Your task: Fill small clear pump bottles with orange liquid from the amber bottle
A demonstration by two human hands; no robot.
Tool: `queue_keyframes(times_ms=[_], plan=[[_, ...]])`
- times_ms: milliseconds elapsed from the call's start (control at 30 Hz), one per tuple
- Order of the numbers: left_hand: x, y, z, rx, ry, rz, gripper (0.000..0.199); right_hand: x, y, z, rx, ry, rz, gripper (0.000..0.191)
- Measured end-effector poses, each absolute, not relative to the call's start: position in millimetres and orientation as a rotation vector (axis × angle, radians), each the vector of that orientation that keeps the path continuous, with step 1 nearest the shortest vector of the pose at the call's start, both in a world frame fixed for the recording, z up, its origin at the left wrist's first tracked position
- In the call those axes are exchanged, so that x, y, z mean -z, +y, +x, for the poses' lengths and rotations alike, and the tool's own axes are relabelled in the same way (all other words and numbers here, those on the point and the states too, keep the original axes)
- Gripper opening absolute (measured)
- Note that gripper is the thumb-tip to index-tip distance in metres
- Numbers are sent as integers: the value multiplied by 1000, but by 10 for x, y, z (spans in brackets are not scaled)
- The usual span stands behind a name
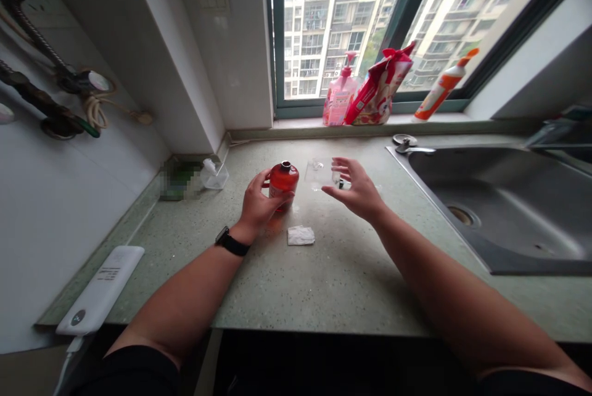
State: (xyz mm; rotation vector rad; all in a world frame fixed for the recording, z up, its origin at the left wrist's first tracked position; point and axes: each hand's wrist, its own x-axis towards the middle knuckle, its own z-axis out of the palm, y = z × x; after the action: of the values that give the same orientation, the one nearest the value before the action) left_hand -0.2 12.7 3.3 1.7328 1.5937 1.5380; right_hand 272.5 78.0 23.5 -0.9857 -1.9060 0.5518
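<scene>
My left hand point(259, 202) is wrapped round a translucent red-orange bottle point(283, 181), which stands upright on the counter. The bottle's neck is uncapped, and a label partly shows beside my fingers. Fingers and thumb apart, my right hand point(355, 189) is at the right end of a clear plastic container point(319, 173). Whether it touches the container is hard to tell. A small dark item point(341, 184) shows by the right palm, too hidden to name. In front of the bottle lies a folded white tissue point(300, 235).
A steel sink point(481, 266) is at right. Along the sill stand a pink pump bottle point(340, 97), a red bag point(379, 90) and an orange-white bottle point(439, 94). A small clear tub point(215, 176) sits at left, and a white power bank point(102, 291) near the front-left edge.
</scene>
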Motion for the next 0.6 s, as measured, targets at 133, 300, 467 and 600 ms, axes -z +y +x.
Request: queue_keyframes(times_ms=[133, 300, 467, 600], plan=[[8, 182, -58, -1564, 1633, 1684, 76, 107, 778, 2621, -788, -1793, -1114, 71], [67, 255, -111, -1564, 1648, 1635, 74, 241, 745, 2539, -746, -1868, -1243, 60], [91, 275, -114, -1553, 1672, 1571, 76, 228, 720, 2534, -646, -1969, -1306, 58], [110, 286, -125, -1576, 1675, 1581, 75, 258, 740, 2546, -605, -2038, -1285, 58]])
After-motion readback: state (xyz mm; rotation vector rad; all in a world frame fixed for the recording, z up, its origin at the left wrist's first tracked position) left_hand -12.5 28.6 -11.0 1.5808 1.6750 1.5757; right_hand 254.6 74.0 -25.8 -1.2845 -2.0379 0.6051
